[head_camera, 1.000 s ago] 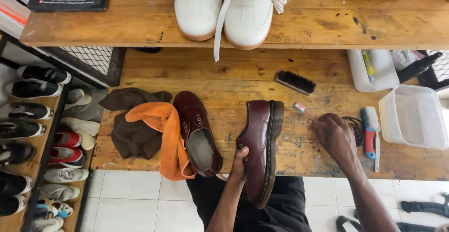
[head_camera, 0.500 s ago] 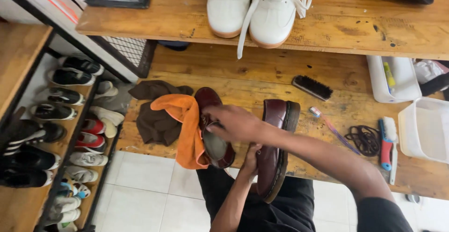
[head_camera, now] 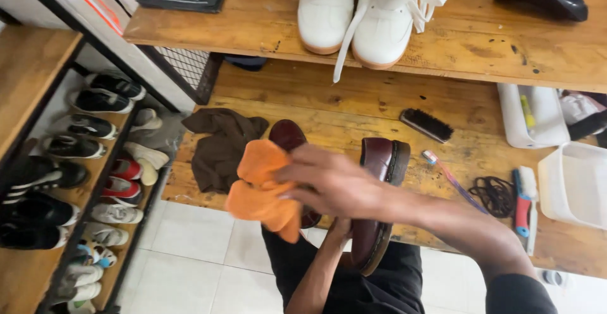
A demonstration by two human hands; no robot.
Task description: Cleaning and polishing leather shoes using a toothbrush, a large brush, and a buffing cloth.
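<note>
1. Right hand point(head_camera: 335, 184) grips an orange cloth point(head_camera: 265, 190) above the table point(head_camera: 354, 115) edge
2. Left hand point(head_camera: 341, 228), mostly hidden, seemingly holds a maroon shoe point(head_camera: 379, 162)
3. White tiled floor point(head_camera: 190, 257); shoe rack point(head_camera: 57, 181) on the left

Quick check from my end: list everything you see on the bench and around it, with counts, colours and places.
Orange cloth: one, held over the bench's front edge.
Dark red shoes: two; one on its side at the front edge, one behind the cloth.
Brown cloth: one, bench left.
Black brush: one, bench middle.
Toothbrush: one, right of the shoes.
Black laces: one coil, bench right.
Red and blue brush: one, beside the laces.
White tubs: two, far right.
White shoes: two, upper shelf.
Shoe rack: many pairs, left.
Right hand: grips the orange cloth.
Left hand: mostly hidden, at the sideways shoe.
</note>
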